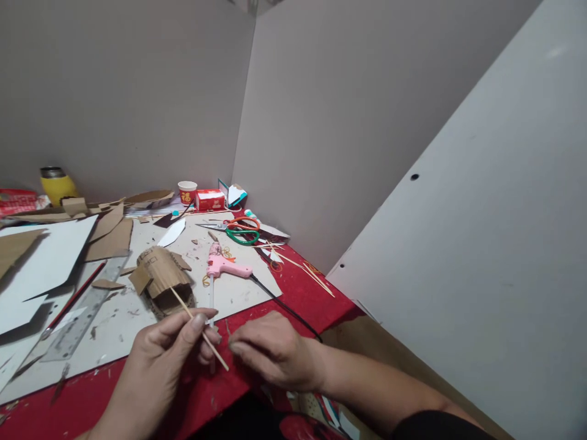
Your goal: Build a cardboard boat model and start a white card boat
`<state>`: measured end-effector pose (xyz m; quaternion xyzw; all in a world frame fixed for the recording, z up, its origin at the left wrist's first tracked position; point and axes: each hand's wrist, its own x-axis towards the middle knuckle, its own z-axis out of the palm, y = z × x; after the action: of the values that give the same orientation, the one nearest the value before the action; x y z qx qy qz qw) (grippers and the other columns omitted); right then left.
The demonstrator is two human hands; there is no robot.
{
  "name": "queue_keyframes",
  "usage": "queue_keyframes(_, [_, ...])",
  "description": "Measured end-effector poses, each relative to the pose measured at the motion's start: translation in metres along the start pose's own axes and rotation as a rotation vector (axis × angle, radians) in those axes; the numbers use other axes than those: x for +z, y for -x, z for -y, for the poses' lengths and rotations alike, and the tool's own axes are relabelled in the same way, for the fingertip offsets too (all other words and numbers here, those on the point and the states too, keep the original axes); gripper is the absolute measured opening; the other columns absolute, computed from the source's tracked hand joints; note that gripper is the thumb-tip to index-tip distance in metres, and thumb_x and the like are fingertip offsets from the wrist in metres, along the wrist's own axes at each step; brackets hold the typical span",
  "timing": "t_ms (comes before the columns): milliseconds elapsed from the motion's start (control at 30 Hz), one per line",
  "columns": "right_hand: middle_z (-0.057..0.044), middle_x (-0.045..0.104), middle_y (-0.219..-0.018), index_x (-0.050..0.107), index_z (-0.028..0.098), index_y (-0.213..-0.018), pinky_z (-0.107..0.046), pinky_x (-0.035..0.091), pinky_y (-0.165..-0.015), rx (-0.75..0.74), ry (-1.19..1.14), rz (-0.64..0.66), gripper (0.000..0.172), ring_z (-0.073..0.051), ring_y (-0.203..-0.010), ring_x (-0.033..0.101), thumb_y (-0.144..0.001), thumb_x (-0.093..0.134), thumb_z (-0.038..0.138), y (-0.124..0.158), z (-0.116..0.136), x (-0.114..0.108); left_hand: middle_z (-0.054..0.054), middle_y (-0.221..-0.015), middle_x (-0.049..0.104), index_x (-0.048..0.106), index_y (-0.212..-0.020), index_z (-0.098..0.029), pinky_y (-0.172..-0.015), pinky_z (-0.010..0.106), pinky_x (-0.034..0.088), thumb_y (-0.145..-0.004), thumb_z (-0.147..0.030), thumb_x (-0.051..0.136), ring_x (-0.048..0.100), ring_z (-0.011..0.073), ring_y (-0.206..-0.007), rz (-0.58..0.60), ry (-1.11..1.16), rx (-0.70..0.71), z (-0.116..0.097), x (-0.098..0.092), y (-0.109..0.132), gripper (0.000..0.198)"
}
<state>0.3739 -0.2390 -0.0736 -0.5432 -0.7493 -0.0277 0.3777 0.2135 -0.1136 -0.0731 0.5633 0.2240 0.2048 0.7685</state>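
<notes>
One thin, pale wooden stick (215, 352) is pinched between the thumb and fingertips of my left hand (169, 349), slanting over the table's front edge. Its far end overlaps the dark opening of a ridged brown cardboard tube (162, 272); whether they touch, I cannot tell. My right hand (280, 351) is just beside the stick's near end, fingers curled close together; I cannot tell whether they hold anything. Beyond my hands, a pink plastic glue gun (229, 267) lies to the right of the tube on a pale grey board (132, 330), its black cord (287, 305) trailing across the red tablecloth (321, 299). Scissors with orange and green handles (243, 234) lie farther back.
</notes>
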Motion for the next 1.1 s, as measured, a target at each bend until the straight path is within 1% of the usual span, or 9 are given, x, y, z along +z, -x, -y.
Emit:
queue_keyframes(100, [-0.001,0.06,-0.059,0.058,0.017,-0.073,-0.02,0.04,-0.051,0.175,0.092,-0.14,0.023,-0.01,-0.051,0.051,-0.092,0.048,0.024,-0.002,-0.022,-0.024,0.003,-0.07,0.068,0.063,-0.109,-0.018,-0.061,0.029,0.052,-0.083,-0.042,0.061,0.061,0.016,-0.062,0.027,-0.031,-0.022,-0.001,-0.001,-0.003,0.035])
queue_keyframes(233, [0.003,0.05,-0.05,0.049,0.018,-0.059,-0.02,0.037,-0.048,0.633,0.192,-0.343,0.037,-0.009,-0.047,0.045,-0.09,0.046,0.04,-0.003,-0.079,-0.059,0.003,-0.069,0.07,0.051,-0.123,-0.019,-0.059,0.028,0.051,-0.083,-0.039,0.062,0.062,0.0157,-0.058,0.092,0.005,-0.069,-0.002,0.001,-0.006,0.046])
queue_keyframes(300, [0.003,0.048,-0.048,0.048,0.018,-0.058,-0.021,0.035,-0.048,0.713,0.233,-0.353,0.039,-0.01,-0.046,0.043,-0.089,0.042,0.04,-0.003,-0.113,-0.072,0.005,-0.071,0.071,0.046,-0.127,-0.017,-0.057,0.027,0.05,-0.083,-0.038,0.063,0.062,0.0155,-0.056,0.125,0.028,-0.096,-0.003,0.002,-0.007,0.052])
queue_keyframes(367, [0.001,0.051,-0.05,0.051,0.017,-0.057,-0.022,0.034,-0.05,0.774,0.273,-0.31,0.032,-0.011,-0.049,0.045,-0.085,0.047,0.031,-0.002,-0.142,-0.08,0.007,-0.075,0.072,0.042,-0.13,-0.016,-0.055,0.027,0.051,-0.083,-0.038,0.062,0.063,0.0155,-0.057,0.147,0.04,-0.122,-0.003,0.003,-0.008,0.055])
queue_keyframes(500, [-0.003,0.064,-0.066,0.063,0.015,-0.07,-0.023,0.037,-0.059,0.871,0.358,-0.187,0.012,-0.013,-0.061,0.054,-0.077,0.056,0.02,-0.001,-0.178,-0.086,0.006,-0.076,0.071,0.04,-0.131,-0.016,-0.052,0.027,0.05,-0.085,-0.036,0.06,0.062,0.0153,-0.055,0.177,0.052,-0.156,-0.001,0.002,-0.009,0.054])
queue_keyframes(700, [-0.002,0.063,-0.064,0.065,0.014,-0.07,-0.025,0.041,-0.058,1.029,0.411,0.028,0.024,-0.016,-0.063,0.058,-0.078,0.067,0.037,-0.006,-0.195,-0.078,0.001,-0.067,0.067,0.059,-0.105,-0.014,-0.041,0.021,0.044,-0.084,-0.038,0.061,0.052,0.0082,-0.039,0.195,0.054,-0.148,0.012,-0.001,-0.012,0.032])
queue_keyframes(833, [-0.005,0.064,-0.101,0.062,0.013,-0.103,-0.035,0.052,-0.075,1.111,0.37,0.118,0.024,-0.018,-0.086,0.062,-0.09,0.057,0.034,-0.007,-0.2,-0.074,0.002,-0.067,0.067,0.061,-0.099,-0.013,-0.037,0.018,0.038,-0.082,-0.039,0.064,0.048,0.0057,-0.036,0.188,0.041,-0.176,0.016,-0.001,-0.012,0.031])
queue_keyframes(933, [-0.007,0.059,-0.115,0.057,0.014,-0.115,-0.039,0.052,-0.081,1.144,0.313,0.129,0.03,-0.022,-0.097,0.061,-0.091,0.056,0.033,-0.006,-0.2,-0.076,0.002,-0.067,0.068,0.061,-0.1,-0.014,-0.036,0.016,0.036,-0.08,-0.04,0.066,0.047,0.0048,-0.035,0.179,0.047,-0.179,0.016,-0.001,-0.013,0.034])
queue_keyframes(1100, [-0.007,0.06,-0.111,0.059,0.013,-0.112,-0.037,0.053,-0.077,1.152,0.183,0.077,0.029,-0.02,-0.093,0.062,-0.091,0.057,0.033,-0.004,-0.192,-0.085,0.002,-0.067,0.069,0.06,-0.097,-0.014,-0.037,0.015,0.036,-0.08,-0.041,0.066,0.048,0.0048,-0.036,0.174,0.03,-0.171,0.012,0.0,-0.014,0.032])
